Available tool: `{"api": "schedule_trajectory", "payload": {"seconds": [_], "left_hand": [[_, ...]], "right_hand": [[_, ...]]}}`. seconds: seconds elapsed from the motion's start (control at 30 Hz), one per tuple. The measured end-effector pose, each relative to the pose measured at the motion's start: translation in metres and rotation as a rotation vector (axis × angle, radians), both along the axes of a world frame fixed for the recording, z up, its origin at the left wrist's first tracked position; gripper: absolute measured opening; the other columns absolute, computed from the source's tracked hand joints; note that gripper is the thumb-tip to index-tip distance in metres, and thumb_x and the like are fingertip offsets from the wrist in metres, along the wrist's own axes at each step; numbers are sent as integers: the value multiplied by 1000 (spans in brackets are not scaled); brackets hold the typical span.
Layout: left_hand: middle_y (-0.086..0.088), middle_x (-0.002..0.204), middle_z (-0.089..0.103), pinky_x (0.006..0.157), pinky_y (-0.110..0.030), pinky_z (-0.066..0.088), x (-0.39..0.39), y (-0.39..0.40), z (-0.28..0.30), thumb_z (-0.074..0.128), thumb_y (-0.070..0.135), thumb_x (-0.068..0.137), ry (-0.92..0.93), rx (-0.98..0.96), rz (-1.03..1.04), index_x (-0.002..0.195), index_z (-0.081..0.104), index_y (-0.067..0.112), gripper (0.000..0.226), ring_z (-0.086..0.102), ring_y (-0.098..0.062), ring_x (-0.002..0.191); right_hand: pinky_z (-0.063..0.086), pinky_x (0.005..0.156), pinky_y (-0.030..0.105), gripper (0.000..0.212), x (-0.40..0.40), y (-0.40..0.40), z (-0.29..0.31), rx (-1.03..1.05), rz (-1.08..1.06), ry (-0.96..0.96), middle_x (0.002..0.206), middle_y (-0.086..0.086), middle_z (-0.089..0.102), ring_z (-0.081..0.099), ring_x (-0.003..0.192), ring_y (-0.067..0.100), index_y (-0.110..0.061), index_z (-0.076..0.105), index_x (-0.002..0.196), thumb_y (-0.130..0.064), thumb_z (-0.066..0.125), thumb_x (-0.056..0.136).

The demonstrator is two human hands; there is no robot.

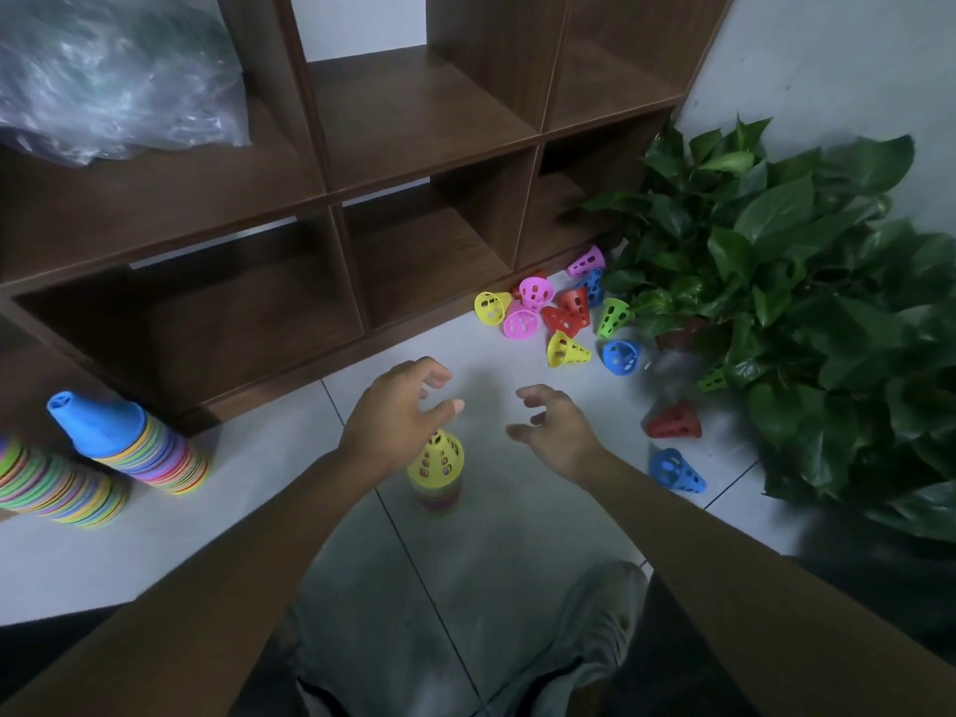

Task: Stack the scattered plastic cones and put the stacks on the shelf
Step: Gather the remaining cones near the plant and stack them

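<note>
Head view of a cone-stacking task at an intermediate stage. A short stack (437,478) of perforated plastic cones, topped by a yellow cone, stands upright on the tiled floor (517,535) between the person's forearms. The left hand (398,411) hovers just above and behind the stack's tip, fingers spread and loosely curved, holding nothing; the right hand (556,426) is likewise open and empty, apart from the stack and turned toward the loose cones. Unstacked cones remain: a cluster of pink, yellow, red, green and blue cones (553,315) lies on its sides against the foot of the shelf (429,163), beside a potted plant (786,302); a red cone (675,421) and a blue cone (677,473) lie nearer the right hand, and a green one (716,377) is partly hidden under the leaves. At left, two tall multicoloured stacks (129,447), one capped in blue, rest on the floor rather than on the shelf. The visible shelf compartments hold no cones; one upper compartment contains a plastic bag (119,80). Judged from this arrangement, most gathering is still to do and no stack has yet been shelved. The cones are small, thin-walled, pierced with oval holes, and should nest readily.
</note>
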State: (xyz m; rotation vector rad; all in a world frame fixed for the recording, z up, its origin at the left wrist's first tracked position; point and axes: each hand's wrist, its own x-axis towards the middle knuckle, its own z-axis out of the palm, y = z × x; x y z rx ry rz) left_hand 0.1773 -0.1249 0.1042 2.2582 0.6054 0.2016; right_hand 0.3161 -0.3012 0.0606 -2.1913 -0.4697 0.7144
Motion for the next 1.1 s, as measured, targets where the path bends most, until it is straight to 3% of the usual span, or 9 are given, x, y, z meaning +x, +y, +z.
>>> {"api": "schedule_trajectory", "payload": {"seconds": [0.23,0.5,0.63,0.8,0.97,1.1], "left_hand": [[3,121,65,89,-34,53,75,26,-37,73,37,90,82,12,-45,122,63,19,38,61,-18,108],[-6,139,52,99,-41,50,187,59,-97,74,41,88,192,141,-143,136,54,22,56,50,-28,127],[-8,141,48,108,-39,40,239,70,-132,79,51,79,179,230,-154,136,55,27,66,43,-31,134],[-5,155,26,111,-43,38,283,68,-157,77,57,78,182,262,-150,141,50,29,74,24,-33,138],[-8,158,24,112,-50,32,317,64,-174,61,66,87,205,362,-147,140,49,31,65,24,-36,141],[-11,158,28,113,-53,30,328,65,-186,57,66,89,267,328,-131,149,40,28,73,24,-39,141]], "right_hand": [[41,110,39,67,79,19,-29,-216,8,-169,145,9,38,41,136,29,-21,45,144,-27,78,86],[37,106,43,76,151,48,-91,-264,-127,-264,151,11,30,28,137,33,-19,36,148,-30,76,84],[38,106,50,84,182,59,-115,-296,-179,-369,155,12,25,22,140,35,-22,28,152,-40,74,83],[36,109,59,87,219,69,-136,-388,-205,-374,159,11,19,17,145,37,-28,19,154,-58,64,86],[33,110,61,80,235,74,-155,-436,-223,-402,157,14,23,24,142,38,-23,18,155,-65,46,93],[38,104,54,73,239,76,-167,-300,-247,-390,149,17,33,36,135,39,-21,21,152,-53,53,95]]}}
